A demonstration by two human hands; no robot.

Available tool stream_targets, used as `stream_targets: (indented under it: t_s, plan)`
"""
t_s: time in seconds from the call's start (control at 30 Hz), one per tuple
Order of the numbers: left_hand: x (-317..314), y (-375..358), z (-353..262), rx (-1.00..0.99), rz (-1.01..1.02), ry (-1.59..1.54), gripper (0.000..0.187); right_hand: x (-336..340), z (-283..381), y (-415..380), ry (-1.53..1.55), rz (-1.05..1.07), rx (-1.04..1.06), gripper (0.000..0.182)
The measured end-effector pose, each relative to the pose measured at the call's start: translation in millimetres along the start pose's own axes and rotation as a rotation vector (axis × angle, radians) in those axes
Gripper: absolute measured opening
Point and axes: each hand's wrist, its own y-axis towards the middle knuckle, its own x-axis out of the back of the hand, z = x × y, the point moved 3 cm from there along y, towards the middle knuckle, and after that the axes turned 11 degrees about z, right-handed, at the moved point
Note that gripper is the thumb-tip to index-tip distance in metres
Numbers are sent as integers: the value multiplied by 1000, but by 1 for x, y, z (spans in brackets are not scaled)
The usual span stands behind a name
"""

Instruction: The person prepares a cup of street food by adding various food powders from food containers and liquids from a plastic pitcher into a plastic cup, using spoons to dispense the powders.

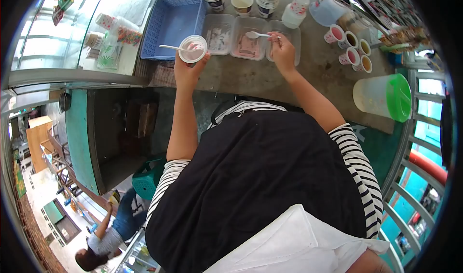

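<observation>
My left hand [188, 73] is closed around a small white cup [197, 57] with something pink and white inside. A white spoon [170, 47] rests in that cup, its handle sticking out to the left. Between the fingers of my right hand [283, 53] is another white plastic spoon [254, 34], its bowl over the middle clear tub. Pink stuff lies at the bottom of that middle tub [248, 52]. To its left, a second clear tub [218, 37] contains whitish and pink bits. A third clear tub [294, 44] is partly hidden behind my right hand.
A blue basket [176, 20] stands at the left. Paper cups [268, 3] are stacked along the back, near a white container [293, 16]. Several filled cups [348, 42] and a green-lidded pitcher [381, 97] stand at the right. Another person [108, 234] is at lower left.
</observation>
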Motion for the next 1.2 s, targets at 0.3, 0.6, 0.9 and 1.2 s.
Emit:
stream_targets:
  t_s: [0.3, 0.6, 0.9, 1.2]
  plan:
    - [9, 2, 20, 191, 117, -129, 55, -4, 4, -1, 67, 104, -193, 21]
    - [-18, 15, 27, 185, 230, -123, 60, -7, 46, -15, -260, 221, -38, 21]
    - [-50, 14, 69, 393, 457, 17, 67, -15, 49, -23, -393, 294, 134, 20]
    - [-59, 22, 100, 344, 518, -92, 72, -9, 5, -17, 202, 230, -311, 24]
